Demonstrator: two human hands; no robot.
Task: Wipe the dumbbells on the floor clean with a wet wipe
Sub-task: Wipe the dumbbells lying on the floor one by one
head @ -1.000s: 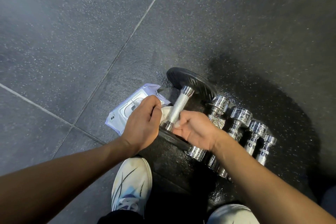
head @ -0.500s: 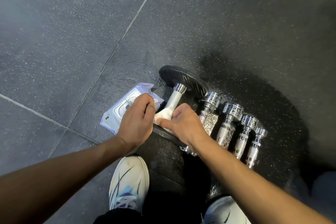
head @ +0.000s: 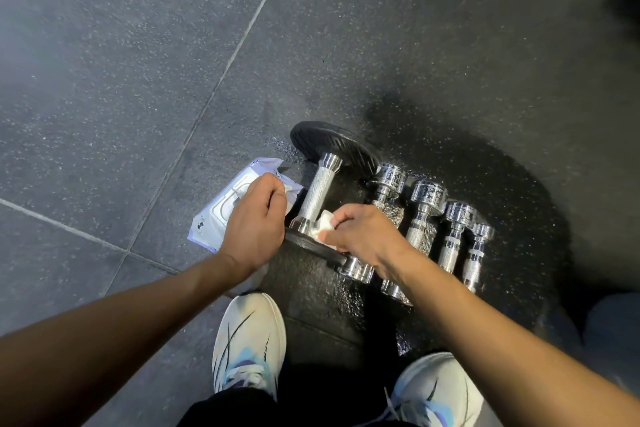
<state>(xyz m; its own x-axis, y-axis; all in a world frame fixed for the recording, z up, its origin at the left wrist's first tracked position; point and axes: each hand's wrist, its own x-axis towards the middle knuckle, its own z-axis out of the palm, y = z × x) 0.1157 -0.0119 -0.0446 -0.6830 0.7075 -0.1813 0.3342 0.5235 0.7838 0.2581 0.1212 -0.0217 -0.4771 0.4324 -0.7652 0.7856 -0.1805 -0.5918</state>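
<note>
Head view: crumpled white wet wipe [head: 322,227] against knurled dumbbell [head: 317,194].

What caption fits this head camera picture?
Two hands, left hand and right hand, rub a white wet wipe on the biggest dumbbell.

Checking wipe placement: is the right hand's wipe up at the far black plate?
No, the right hand holds the wet wipe at the handle's near end.
</note>
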